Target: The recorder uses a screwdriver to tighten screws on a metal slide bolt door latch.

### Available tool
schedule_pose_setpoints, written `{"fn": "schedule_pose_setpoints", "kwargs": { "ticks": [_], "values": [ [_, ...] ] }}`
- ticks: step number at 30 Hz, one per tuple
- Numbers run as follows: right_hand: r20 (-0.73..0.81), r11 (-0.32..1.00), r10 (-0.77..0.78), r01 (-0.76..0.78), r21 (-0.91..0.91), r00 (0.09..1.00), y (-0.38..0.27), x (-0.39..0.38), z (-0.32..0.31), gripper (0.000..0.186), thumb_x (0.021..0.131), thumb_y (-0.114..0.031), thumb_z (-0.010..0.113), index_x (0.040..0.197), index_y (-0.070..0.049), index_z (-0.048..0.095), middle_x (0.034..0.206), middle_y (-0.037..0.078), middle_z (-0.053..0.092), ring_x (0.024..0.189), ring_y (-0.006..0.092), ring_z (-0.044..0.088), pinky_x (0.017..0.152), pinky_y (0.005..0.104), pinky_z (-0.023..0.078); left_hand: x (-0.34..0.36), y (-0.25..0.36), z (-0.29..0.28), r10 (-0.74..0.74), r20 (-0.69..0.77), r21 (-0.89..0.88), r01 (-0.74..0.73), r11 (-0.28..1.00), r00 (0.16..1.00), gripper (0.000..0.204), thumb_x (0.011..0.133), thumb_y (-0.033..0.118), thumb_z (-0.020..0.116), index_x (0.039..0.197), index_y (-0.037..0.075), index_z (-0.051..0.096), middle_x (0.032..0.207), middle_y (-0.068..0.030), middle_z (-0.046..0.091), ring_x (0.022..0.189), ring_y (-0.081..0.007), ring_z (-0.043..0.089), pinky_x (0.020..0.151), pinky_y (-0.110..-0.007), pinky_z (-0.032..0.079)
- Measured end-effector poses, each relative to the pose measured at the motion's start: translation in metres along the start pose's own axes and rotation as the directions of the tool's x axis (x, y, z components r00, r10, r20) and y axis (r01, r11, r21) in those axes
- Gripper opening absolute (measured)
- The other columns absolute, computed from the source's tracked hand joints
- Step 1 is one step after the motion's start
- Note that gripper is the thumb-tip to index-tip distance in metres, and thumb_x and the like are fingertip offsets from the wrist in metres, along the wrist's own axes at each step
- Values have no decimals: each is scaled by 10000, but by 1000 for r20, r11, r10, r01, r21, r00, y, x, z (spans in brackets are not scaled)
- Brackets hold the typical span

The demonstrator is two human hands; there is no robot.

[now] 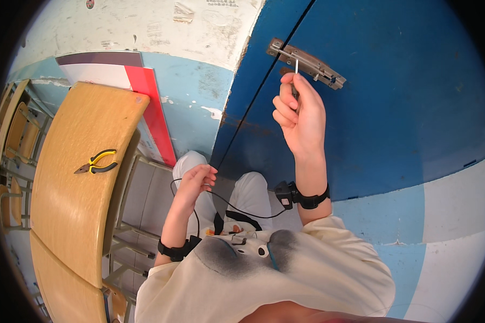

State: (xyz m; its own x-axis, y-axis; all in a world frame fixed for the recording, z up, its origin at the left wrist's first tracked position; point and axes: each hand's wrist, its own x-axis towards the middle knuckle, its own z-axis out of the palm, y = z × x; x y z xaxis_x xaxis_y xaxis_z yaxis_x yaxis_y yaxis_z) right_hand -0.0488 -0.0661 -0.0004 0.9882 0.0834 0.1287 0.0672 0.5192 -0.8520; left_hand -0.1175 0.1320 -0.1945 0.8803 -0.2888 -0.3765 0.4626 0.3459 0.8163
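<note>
Raised in front of the blue door (393,107), my right hand (303,116) is closed around a thin pale metal rod (296,66) that looks like a screwdriver shaft. Most of what it grips is hidden by the fingers. The rod points upward, its tip at or just in front of the metal slide bolt (312,65); whether they touch I cannot tell. The bolt is fixed across the dark gap at the door's left edge. Lower down, above my knees, my left hand (195,183) has its fingers curled together. Anything inside them is too small to make out.
On the left stands a wooden desk (86,204) bearing yellow-and-black pliers (98,162). A red and white board (151,107) leans against the wall behind it. A black cable (237,209) hangs between my wrist bands. Chairs (24,132) stand farther left.
</note>
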Motion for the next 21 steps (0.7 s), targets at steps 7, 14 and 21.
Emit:
{"fn": "schedule_pose_setpoints", "kwargs": {
  "ticks": [7,14,21],
  "values": [
    [92,983,99,-112,146,991,-11,19,-7,193,976,-170,420,858,-59,525,572,-32,351,433,46,251,391,205,184,-2,9,4,23,-24,-11,-23,1000,999,215,949,237,483,896,72,610,759,28,570,698,-75,539,644,-221,420],
    [54,994,58,-63,93,997,-9,15,-3,192,976,-168,415,865,-54,522,578,-32,344,433,45,241,391,208,181,-8,4,-6,8,-48,-48,-10,999,999,238,948,256,488,918,66,627,784,19,588,714,-65,550,655,-211,425],
    [128,991,130,-130,-11,983,-11,21,4,184,977,-165,413,898,-33,516,590,-24,361,433,37,248,387,199,183,-10,5,-7,22,-53,-47,-24,999,998,241,950,257,486,902,68,628,771,23,587,701,-62,549,649,-210,423]
  ]
}}
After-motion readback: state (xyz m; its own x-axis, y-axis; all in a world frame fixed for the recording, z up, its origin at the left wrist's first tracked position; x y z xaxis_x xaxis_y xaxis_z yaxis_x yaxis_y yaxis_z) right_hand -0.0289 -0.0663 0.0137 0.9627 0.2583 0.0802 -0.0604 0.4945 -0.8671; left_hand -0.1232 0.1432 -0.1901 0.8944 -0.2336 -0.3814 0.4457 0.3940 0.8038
